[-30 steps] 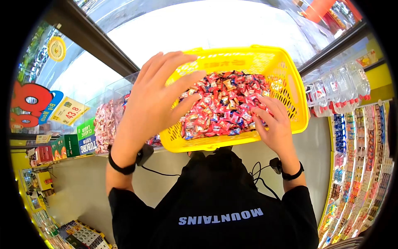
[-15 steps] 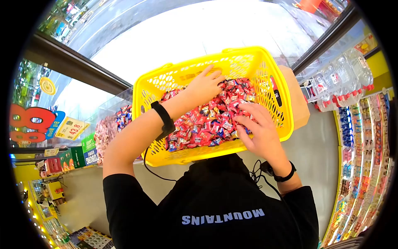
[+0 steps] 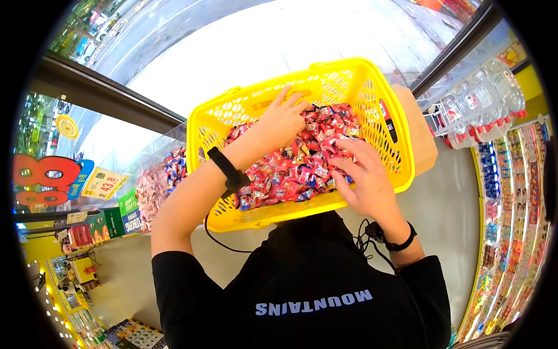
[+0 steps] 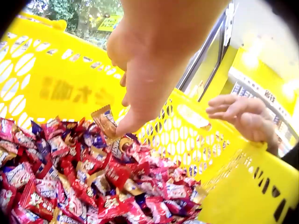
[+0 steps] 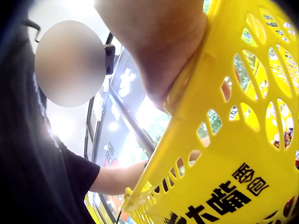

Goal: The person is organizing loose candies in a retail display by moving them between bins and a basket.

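Note:
A yellow plastic basket [image 3: 214, 224] with slotted walls is partly filled with small wrapped candies [image 3: 302, 174], mostly red and pink, some gold and blue. My left hand [image 3: 276, 125] reaches across the basket to its far wall, its fingers spread and fairly straight. In the left wrist view, the left thumb [image 4: 133, 122] points down at the pile, its tip right against a gold-brown wrapped candy [image 4: 104, 121]. My right hand [image 3: 367, 180] comes over the near right rim, its loosely bent fingers above the candies. The same right hand [image 4: 243, 114] shows relaxed fingers in the left wrist view.
A cardboard box [image 3: 419, 131] stands behind the basket's right side. Pink-wrapped goods [image 3: 153, 198] fill a clear bin at left, near green beer cartons [image 3: 125, 215]. Large clear bottles [image 3: 479, 107] and stocked shelves [image 3: 511, 232] are at right. Cables [image 3: 229, 247] run from both wrist cameras.
My left hand has gone from raised over the basket's left side down to its far wall. The basket appears further left and tilted, uncovering the cardboard box. My right hand has shifted slightly.

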Tool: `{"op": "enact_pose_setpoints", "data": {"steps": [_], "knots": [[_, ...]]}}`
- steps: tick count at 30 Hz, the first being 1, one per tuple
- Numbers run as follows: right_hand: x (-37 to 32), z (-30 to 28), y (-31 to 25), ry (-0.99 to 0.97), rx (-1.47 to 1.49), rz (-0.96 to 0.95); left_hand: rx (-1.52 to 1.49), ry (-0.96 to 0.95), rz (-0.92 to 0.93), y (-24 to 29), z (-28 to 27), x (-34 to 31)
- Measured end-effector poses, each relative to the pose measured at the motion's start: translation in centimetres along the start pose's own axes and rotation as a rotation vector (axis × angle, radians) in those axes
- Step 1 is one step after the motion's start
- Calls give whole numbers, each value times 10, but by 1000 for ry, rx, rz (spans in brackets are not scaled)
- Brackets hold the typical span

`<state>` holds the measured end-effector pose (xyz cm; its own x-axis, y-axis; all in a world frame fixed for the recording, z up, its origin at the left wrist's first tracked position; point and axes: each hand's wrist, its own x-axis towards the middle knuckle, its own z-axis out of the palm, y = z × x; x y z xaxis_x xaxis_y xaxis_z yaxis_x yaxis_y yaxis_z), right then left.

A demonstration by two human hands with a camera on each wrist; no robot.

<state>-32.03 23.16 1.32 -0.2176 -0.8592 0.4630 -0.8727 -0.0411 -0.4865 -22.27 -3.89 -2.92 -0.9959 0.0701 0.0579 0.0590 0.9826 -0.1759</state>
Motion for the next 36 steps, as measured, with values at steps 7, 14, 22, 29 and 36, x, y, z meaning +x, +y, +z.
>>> {"op": "enact_pose_setpoints", "data": {"steps": [7, 14, 22, 29, 36], "knots": [[3, 3, -3, 36, -32, -8, -262, 32, -37, 25, -63, -27], [12, 20, -33, 29, -112, -29, -319, 201, -37, 49, -90, -59], [27, 47, -63, 20, 2, -132, -384, 360, -157, 57, -120, -120], [41, 62, -81, 28, 156, -149, -503, 458, -345, 65, -91, -184], [46, 90, -102, -122, 289, -203, -523, 515, -443, 69, -67, -231]]}}
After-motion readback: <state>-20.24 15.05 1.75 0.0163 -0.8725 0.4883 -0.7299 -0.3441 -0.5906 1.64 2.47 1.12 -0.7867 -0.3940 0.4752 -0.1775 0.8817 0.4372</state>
